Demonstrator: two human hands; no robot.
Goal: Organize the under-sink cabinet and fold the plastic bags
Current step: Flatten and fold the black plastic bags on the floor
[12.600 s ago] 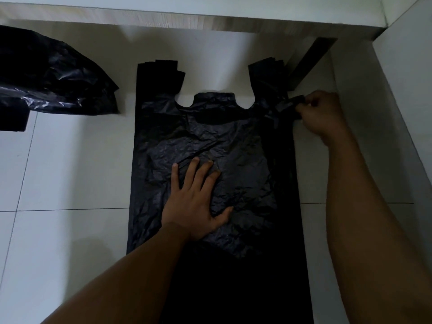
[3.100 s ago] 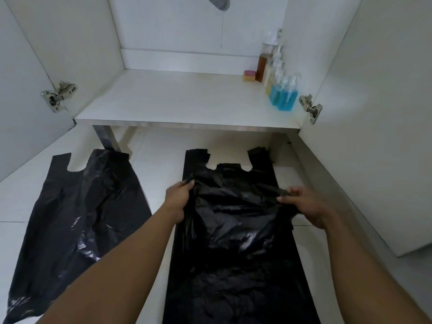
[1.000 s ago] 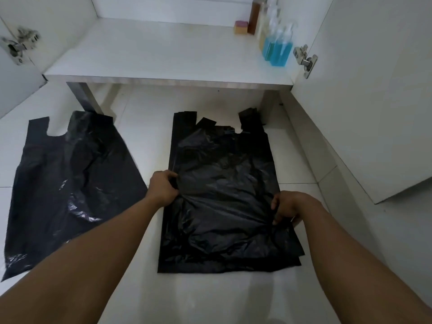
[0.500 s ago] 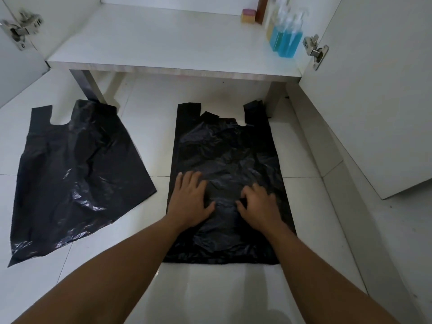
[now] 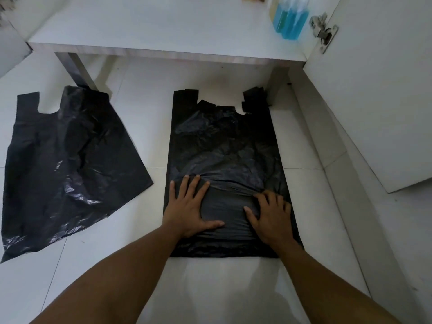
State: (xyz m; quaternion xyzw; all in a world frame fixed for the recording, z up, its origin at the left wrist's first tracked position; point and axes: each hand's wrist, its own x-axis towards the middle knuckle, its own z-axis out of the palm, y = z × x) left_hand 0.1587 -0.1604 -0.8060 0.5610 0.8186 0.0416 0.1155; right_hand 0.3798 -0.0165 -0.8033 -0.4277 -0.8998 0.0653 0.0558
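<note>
Left hand [image 5: 187,206] and right hand [image 5: 272,217] pressed flat, gripping nothing.
Slick bag [image 5: 222,141] could slide on the floor [image 5: 145,127] or spring open once pressure eased.

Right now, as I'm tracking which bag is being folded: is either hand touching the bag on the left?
No, the left hand and right hand both press on the middle bag; the left bag lies apart.

Folded black bag [image 5: 224,146]: flat on floor tiles [image 5: 145,118], left hand [image 5: 189,206] and right hand [image 5: 271,216] pressing its near end. Second black bag [image 5: 67,160]: left of it. Blue bottles [image 5: 288,18]: beyond it, on cabinet shelf [image 5: 163,26].
</note>
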